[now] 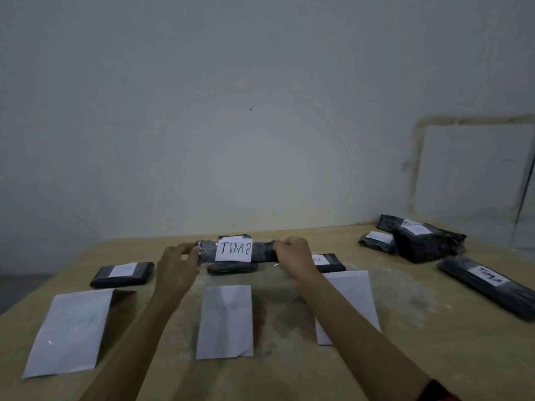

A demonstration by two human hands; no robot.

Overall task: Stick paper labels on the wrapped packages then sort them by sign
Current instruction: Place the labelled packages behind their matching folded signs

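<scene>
I hold a long black wrapped package (262, 251) above the table, level, with a white label reading "TIMB" (234, 250) on its face. My left hand (176, 264) grips its left end and my right hand (293, 257) grips its right end. Beneath it lies a small black package (231, 267), and another shows behind it (233, 236). A labelled black package (123, 274) lies at the left, and one (330, 261) sits just right of my right hand. Three white paper sheets lie in front: left (69, 331), middle (224, 321), right (351, 299).
At the back right, a heap of several labelled black packages (417, 238) sits near the wall. A long black package labelled "TIMA" (489, 285) lies at the right edge. The wooden table (419, 342) meets the grey wall behind; its left edge drops off to the floor.
</scene>
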